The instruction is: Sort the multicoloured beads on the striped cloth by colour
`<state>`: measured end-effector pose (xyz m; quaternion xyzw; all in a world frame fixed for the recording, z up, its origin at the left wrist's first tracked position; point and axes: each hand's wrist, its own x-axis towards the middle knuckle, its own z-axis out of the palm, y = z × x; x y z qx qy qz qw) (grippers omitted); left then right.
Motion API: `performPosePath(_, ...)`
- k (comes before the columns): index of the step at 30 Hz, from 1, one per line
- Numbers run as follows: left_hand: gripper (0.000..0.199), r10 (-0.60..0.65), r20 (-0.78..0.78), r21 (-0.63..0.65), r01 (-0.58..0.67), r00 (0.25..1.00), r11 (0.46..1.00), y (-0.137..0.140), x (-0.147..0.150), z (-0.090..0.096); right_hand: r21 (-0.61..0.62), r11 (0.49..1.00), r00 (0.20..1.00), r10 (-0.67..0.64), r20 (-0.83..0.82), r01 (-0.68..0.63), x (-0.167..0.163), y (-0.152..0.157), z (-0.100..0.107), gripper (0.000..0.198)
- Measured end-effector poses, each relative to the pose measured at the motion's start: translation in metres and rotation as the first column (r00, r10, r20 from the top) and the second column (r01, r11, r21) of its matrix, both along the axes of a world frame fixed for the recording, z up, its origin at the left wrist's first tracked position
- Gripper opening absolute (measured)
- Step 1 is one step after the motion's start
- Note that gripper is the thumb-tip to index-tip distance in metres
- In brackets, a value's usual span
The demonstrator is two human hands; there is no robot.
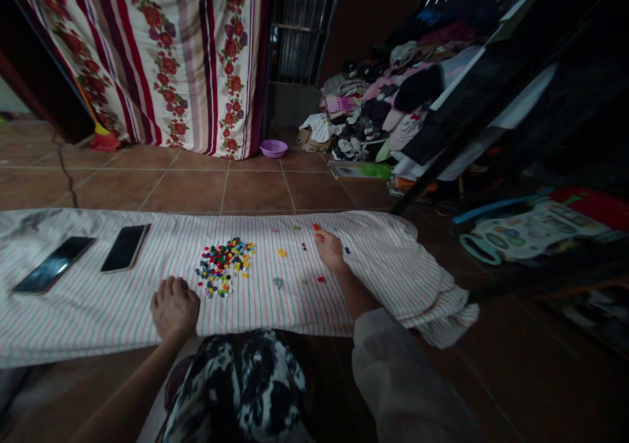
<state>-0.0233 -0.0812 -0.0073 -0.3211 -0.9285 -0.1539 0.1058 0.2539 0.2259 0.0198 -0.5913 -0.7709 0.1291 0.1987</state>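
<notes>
My right hand (329,249) reaches over the cloth with its fingers pinched together at a small orange piece (316,227); the fingertips partly hide how it is gripped. Around it lie small groups: yellow pieces (282,253), grey pieces (278,282), a red piece (321,279), dark blue pieces (347,250), dark brown pieces (303,246) and green pieces (295,227). My left hand (175,307) rests on the cloth, fingers curled under, just left of a mixed heap of tiny colourful pieces (223,263). No object shows in it.
A striped cloth (162,246) covers the low work surface. Two phones, one nearer (125,248) and one farther left (54,265), lie on it. Beyond stand a purple basin (273,148), a broom (105,138) and a clothes pile (378,102). A toy-like panel (531,230) is at right.
</notes>
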Motion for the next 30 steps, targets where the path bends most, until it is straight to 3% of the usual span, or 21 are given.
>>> performPosePath(11,0.037,0.008,0.003,-0.026,-0.007,1.000,1.000,0.000,-0.001,-0.003,-0.021,0.993,0.988,-0.111,0.111,0.114,0.005,0.045,0.006,0.031)
performPosePath(19,0.038,0.003,-0.004,-0.034,-0.003,1.000,0.999,0.001,-0.003,-0.006,-0.045,0.993,0.989,-0.104,0.108,0.109,0.001,0.070,-0.007,0.029)
performPosePath(30,0.038,0.015,-0.007,-0.020,-0.015,1.000,1.000,0.002,-0.004,-0.010,-0.064,0.996,0.998,-0.058,0.037,0.061,-0.007,0.081,-0.016,0.024)
